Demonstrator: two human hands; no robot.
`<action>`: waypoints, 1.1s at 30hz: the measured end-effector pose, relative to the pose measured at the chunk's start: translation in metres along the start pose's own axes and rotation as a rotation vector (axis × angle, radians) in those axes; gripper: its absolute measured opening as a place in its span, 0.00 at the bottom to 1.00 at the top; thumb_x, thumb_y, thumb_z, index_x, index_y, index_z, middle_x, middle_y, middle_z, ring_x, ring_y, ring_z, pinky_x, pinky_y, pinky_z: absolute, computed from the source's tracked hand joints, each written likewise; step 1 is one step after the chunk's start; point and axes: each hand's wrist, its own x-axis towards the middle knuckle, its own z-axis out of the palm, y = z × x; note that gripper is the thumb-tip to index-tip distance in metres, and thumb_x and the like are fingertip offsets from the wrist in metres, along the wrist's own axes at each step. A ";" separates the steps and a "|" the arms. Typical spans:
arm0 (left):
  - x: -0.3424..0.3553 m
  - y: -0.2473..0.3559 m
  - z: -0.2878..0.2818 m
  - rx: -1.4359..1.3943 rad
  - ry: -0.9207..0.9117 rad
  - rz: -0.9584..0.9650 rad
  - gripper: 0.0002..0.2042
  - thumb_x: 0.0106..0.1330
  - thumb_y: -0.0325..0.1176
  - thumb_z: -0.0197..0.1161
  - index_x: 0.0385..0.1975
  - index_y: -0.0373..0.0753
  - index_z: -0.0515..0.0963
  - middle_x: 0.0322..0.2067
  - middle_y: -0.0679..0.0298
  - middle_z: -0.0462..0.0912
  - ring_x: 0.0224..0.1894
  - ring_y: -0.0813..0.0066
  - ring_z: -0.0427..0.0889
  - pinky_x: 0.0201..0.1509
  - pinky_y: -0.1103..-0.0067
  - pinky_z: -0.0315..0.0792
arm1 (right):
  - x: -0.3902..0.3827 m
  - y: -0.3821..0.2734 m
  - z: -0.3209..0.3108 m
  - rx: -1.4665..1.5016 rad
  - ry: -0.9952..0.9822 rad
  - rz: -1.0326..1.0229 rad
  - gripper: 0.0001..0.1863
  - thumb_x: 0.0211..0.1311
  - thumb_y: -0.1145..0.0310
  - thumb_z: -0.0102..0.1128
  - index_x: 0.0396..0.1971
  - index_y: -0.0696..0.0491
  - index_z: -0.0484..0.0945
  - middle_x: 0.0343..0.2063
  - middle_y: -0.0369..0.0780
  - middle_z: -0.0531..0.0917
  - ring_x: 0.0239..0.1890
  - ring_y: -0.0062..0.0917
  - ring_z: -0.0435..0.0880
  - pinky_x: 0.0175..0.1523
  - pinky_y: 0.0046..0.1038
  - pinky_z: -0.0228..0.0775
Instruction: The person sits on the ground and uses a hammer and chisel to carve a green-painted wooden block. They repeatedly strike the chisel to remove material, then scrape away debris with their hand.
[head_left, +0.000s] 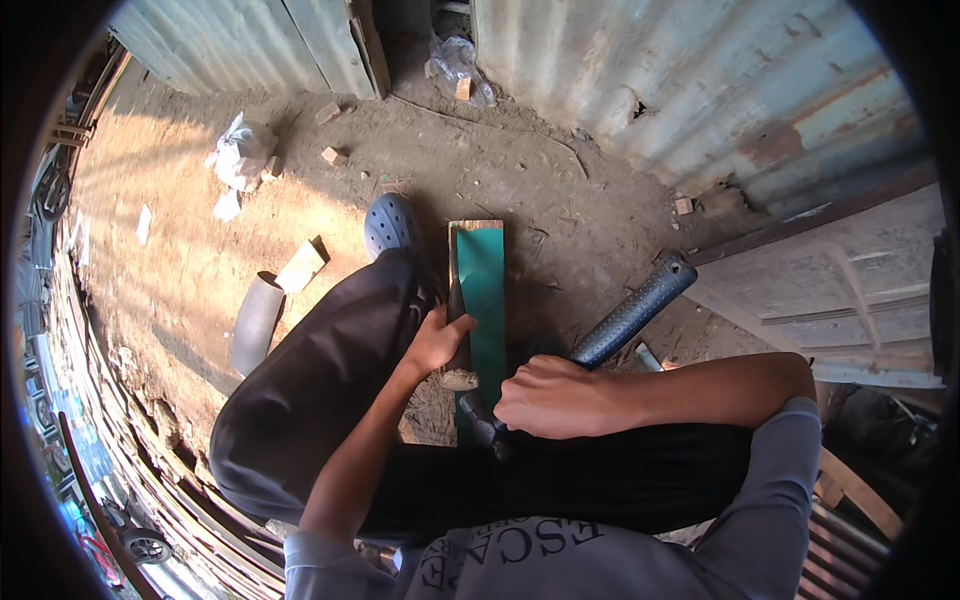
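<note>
A green board (483, 270) with a raw wooden top end lies lengthwise on the ground between my legs. My left hand (440, 338) is closed round a dark chisel-like tool (456, 285) standing along the board's left side; its pale, battered end (459, 380) points toward me. My right hand (540, 395) grips a hammer (630, 310) close to its head, with the blue textured handle sticking out up and to the right. The dark hammer head (483, 425) hangs over the lower part of the board, just below the chisel's end. My blue clog (390, 225) is left of the board's far end.
Corrugated metal sheets (680, 80) stand behind, and a leaning panel (820, 280) is at right. A white bag (243, 150), a curved grey piece (257, 320), a wood block (300, 265) and several scraps lie on the dirt. Long planks (140, 420) line the left.
</note>
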 end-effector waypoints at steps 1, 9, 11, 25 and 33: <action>-0.001 -0.001 -0.001 -0.012 -0.005 -0.011 0.14 0.61 0.35 0.58 0.37 0.28 0.77 0.28 0.60 0.81 0.30 0.73 0.79 0.38 0.74 0.73 | 0.001 -0.002 -0.003 0.065 -0.110 0.018 0.16 0.53 0.62 0.66 0.22 0.62 0.81 0.20 0.46 0.83 0.31 0.38 0.86 0.36 0.35 0.77; 0.036 -0.034 -0.013 -0.188 -0.049 -0.079 0.11 0.61 0.34 0.58 0.33 0.30 0.77 0.21 0.63 0.78 0.21 0.76 0.76 0.26 0.78 0.70 | 0.001 0.006 0.003 -0.098 -0.121 0.067 0.15 0.56 0.61 0.65 0.22 0.59 0.79 0.20 0.45 0.82 0.29 0.40 0.85 0.31 0.37 0.75; 0.028 -0.007 -0.025 -0.253 -0.007 -0.160 0.09 0.62 0.31 0.56 0.32 0.31 0.76 0.21 0.63 0.78 0.21 0.77 0.76 0.26 0.79 0.70 | 0.000 0.006 -0.010 0.045 -0.282 0.095 0.16 0.58 0.60 0.64 0.23 0.60 0.80 0.20 0.45 0.82 0.29 0.40 0.85 0.31 0.38 0.75; 0.011 -0.040 -0.004 -0.059 -0.076 -0.087 0.15 0.62 0.36 0.57 0.39 0.29 0.76 0.29 0.60 0.82 0.32 0.75 0.80 0.39 0.76 0.73 | -0.004 0.007 -0.009 0.108 -0.200 0.049 0.17 0.58 0.60 0.63 0.20 0.60 0.78 0.17 0.46 0.80 0.26 0.42 0.84 0.30 0.38 0.76; -0.002 -0.006 0.002 -0.282 -0.033 -0.204 0.14 0.62 0.37 0.57 0.36 0.29 0.76 0.25 0.59 0.79 0.24 0.75 0.79 0.30 0.77 0.74 | 0.002 0.003 -0.015 0.045 -0.227 0.059 0.18 0.60 0.59 0.61 0.21 0.60 0.79 0.19 0.47 0.81 0.27 0.43 0.84 0.31 0.39 0.76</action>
